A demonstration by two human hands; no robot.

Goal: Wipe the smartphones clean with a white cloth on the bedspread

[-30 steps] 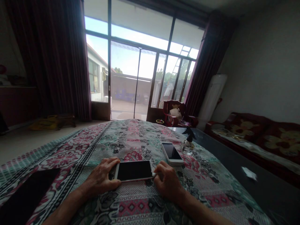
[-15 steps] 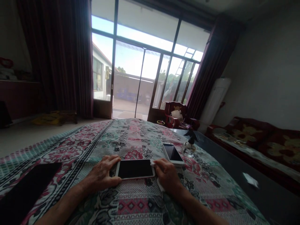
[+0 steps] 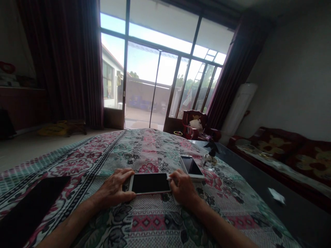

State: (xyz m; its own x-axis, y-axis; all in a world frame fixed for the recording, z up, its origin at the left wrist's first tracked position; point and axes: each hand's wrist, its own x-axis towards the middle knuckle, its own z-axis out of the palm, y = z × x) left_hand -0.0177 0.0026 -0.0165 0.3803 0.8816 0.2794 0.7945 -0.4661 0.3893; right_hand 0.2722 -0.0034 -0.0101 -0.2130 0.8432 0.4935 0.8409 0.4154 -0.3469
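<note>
A white-framed smartphone (image 3: 150,183) with a dark screen lies face up on the patterned tablecloth (image 3: 144,224). My left hand (image 3: 115,187) grips its left end, thumb at the near corner and fingers at the far corner. At the right end, my right hand (image 3: 183,186) is closed on a white tissue (image 3: 169,178), which pokes out at the fingertips against the phone's edge. Most of the tissue is hidden by the hand. Just beyond my right hand lies a second white phone (image 3: 191,166), also with a dark screen.
A small clear glass ornament with a dark top (image 3: 210,160) stands right of the second phone. A long black flat object (image 3: 36,206) lies at the left. A crumpled white paper (image 3: 276,195) rests on the dark surface at right. Beyond are a wooden sofa (image 3: 279,144) and glass doors (image 3: 144,89).
My right hand has shifted slightly up along the phone's right end, and less tissue shows below it. My left hand keeps its grip. The view has tilted a little.
</note>
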